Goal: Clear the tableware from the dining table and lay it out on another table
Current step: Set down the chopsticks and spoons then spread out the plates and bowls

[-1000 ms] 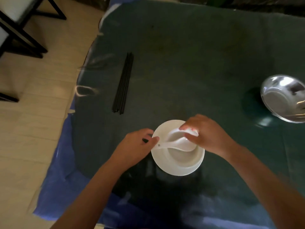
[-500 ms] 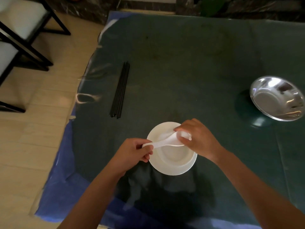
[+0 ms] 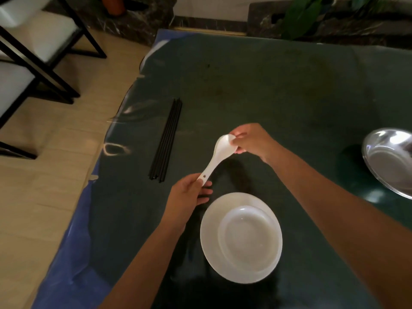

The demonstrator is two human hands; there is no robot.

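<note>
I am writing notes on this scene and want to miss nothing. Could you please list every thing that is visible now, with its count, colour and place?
spoon: at least one, maybe stacked, white, held above the table between both hands
bowl: one, white, sitting in the plate
plate: one, white, near edge of the table
chopsticks: one bundle, black, left part of the table
metal dish: one, silver, right edge of view
table: one, dark green cover over blue
chairs: two, black frames with white seats, on the floor at left
plants: green, behind the table
left hand: holds the spoon's handle
right hand: holds the spoon's scoop
</note>
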